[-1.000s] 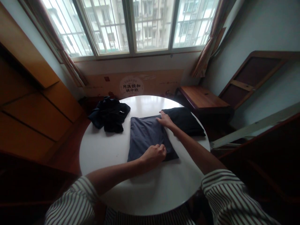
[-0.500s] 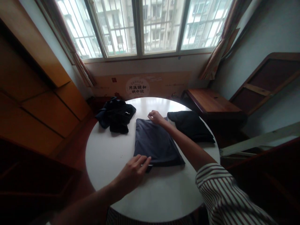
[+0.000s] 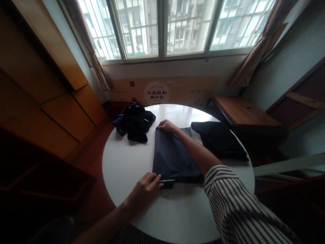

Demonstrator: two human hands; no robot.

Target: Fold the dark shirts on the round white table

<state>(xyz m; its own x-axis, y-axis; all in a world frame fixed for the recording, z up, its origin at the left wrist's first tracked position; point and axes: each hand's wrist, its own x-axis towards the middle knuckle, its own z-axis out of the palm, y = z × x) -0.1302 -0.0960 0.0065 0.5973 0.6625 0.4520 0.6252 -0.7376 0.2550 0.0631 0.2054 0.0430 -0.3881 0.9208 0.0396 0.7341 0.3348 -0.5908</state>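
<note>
A dark grey garment [image 3: 175, 156] lies folded flat on the white round table [image 3: 122, 162]; its exact kind cannot be made out. My left hand [image 3: 146, 186] is closed on its near left corner, where a darker flap [image 3: 167, 184] with a pale edge sticks out toward me. At the far left corner, my right hand [image 3: 167, 125] pinches the edge of the same garment. My right forearm passes over its right side and hides part of it.
A crumpled heap of black clothes [image 3: 137, 122] sits at the table's far left. To the right lies a folded black garment [image 3: 219, 140]. Beyond the table stand a wooden side table [image 3: 248, 110] and a printed cardboard panel [image 3: 182, 89] under the window.
My right hand has moved left along the far edge to the garment's far left corner. The near flap now shows more beside my left hand. The view has shifted slightly.
</note>
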